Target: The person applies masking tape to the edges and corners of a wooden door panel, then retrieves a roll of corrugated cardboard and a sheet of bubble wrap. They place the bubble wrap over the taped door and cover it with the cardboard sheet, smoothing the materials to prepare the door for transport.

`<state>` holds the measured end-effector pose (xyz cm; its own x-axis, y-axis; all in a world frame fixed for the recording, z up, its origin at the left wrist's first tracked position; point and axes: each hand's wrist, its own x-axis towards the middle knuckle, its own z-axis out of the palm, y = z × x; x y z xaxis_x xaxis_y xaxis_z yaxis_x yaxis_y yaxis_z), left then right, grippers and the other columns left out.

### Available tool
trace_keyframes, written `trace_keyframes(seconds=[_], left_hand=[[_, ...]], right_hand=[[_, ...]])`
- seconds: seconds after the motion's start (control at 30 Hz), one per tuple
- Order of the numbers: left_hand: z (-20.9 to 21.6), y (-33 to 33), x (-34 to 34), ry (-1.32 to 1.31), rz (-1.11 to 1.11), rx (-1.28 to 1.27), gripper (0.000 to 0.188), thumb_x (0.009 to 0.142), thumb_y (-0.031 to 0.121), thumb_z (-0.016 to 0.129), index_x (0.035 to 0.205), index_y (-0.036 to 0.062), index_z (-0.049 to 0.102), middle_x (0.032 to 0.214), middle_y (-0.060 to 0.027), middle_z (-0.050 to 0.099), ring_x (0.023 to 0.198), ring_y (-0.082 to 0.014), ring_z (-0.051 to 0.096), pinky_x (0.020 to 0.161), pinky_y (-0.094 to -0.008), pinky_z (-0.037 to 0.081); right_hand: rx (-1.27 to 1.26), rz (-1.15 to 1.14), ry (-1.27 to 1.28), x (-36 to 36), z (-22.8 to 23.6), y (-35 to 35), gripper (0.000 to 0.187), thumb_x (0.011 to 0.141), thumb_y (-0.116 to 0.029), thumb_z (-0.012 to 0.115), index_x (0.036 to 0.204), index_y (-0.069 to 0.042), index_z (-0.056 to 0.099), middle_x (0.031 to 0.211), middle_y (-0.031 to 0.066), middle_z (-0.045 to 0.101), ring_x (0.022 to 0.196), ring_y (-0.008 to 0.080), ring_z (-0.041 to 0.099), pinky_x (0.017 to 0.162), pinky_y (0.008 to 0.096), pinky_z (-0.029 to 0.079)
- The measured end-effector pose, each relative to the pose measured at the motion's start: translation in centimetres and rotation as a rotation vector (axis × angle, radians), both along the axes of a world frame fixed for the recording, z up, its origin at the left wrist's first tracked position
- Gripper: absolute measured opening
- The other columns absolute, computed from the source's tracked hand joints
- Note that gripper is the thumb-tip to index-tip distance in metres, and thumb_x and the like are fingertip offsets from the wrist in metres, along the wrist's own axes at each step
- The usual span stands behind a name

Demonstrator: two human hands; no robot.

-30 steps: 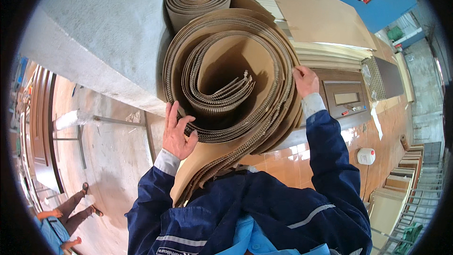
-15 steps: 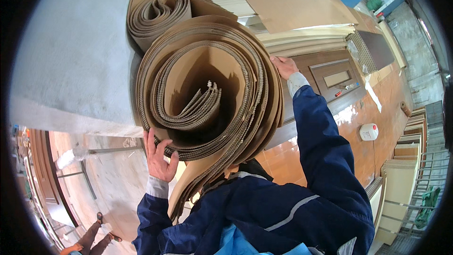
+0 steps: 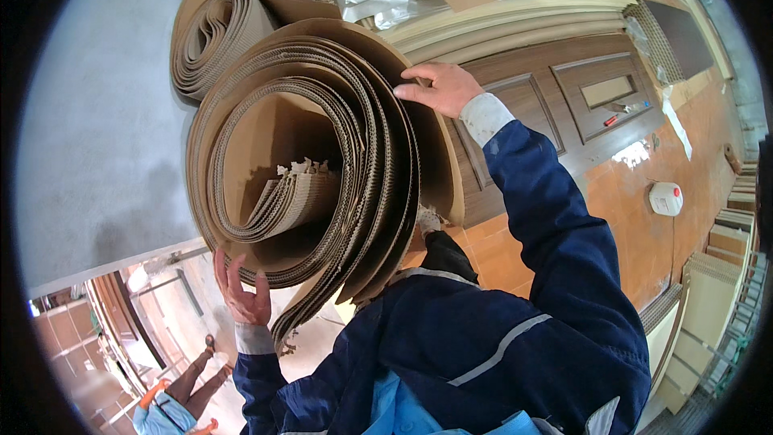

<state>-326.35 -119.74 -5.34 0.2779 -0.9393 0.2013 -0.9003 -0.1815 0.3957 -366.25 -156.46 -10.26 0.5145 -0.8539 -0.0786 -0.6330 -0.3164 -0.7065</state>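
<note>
A large roll of corrugated cardboard point(image 3: 322, 105) stands in front of me, its ridged layers loosely wound around a hollow centre. Inside it, a tight inner fold point(image 3: 298, 197) has torn, ragged edges. At the roll's lower left rim is my left hand point(image 3: 245, 296), open, its fingers spread and resting at the edge. My right hand point(image 3: 443, 89) pinches the top edge of a loose outer layer on the right side, thumb and fingers closed there. The layers' free end trails down toward my body.
Behind stands a smaller cardboard roll point(image 3: 221, 36) against a pale wall point(image 3: 105, 121). To the right lie a brown panelled door point(image 3: 531, 105) and stacked boards point(image 3: 515, 24). A white jug point(image 3: 666, 199) stands on the tiled floor. Another person point(image 3: 177, 403) is at the lower left.
The roll has shifted left in view, and its outer layers on the right stand further apart. My right hand has moved up and left along the edge; the left hand sits lower.
</note>
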Motion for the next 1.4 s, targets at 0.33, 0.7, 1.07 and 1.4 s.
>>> trace_keyframes(seconds=[0.33, 0.7, 1.07, 1.4], left_hand=[[1.8, -1.8, -4.3, -0.037, 0.020, -0.010, 0.043, 0.083, 0.018, 0.073, 0.122, 0.0043, 0.063, 0.154, -0.0281, 0.041, 0.144, -0.0473, 0.037, 0.119, -0.0549, 0.031], [0.3, 1.4, -5.5, 0.070, 0.156, -0.024, 0.045, 0.077, 0.011, 0.074, 0.121, 0.0072, 0.063, 0.150, -0.0249, 0.046, 0.138, -0.0452, 0.045, 0.115, -0.0523, 0.037], [0.8, 4.8, -4.9, 0.079, 0.281, -0.134, 0.037, 0.078, 0.011, 0.073, 0.114, 0.0073, 0.066, 0.133, -0.0192, 0.062, 0.125, -0.0394, 0.057, 0.110, -0.0493, 0.042], [0.6, 2.6, 6.7, -0.041, 0.889, 0.059, 0.053, 0.094, 0.043, 0.067, 0.129, 0.0044, 0.060, 0.126, -0.0219, 0.066, 0.118, -0.0406, 0.062, 0.099, -0.0478, 0.049]], right_hand=[[0.123, 0.023, -0.122, -1.2, 0.6, -1.9, 0.073, 0.082, -0.056, 0.077, 0.139, -0.013, 0.062, 0.132, 0.0202, 0.066, 0.116, 0.0380, 0.065, 0.102, 0.0427, 0.050], [-0.265, -0.094, 0.440, 3.7, 0.6, -4.6, 0.032, 0.094, -0.032, 0.058, 0.107, -0.003, 0.066, 0.110, 0.0224, 0.068, 0.107, 0.0427, 0.065, 0.094, 0.0529, 0.052], [-0.415, 0.052, 0.476, 10.3, 4.6, -10.9, 0.033, 0.096, -0.036, 0.056, 0.099, -0.010, 0.077, 0.111, 0.0185, 0.073, 0.106, 0.0377, 0.069, 0.094, 0.0497, 0.054], [-0.667, 0.321, 0.371, 13.2, 25.2, -14.2, 0.043, 0.089, -0.041, 0.062, 0.086, 0.001, 0.072, 0.090, 0.0255, 0.068, 0.086, 0.0421, 0.064, 0.075, 0.0511, 0.047]])
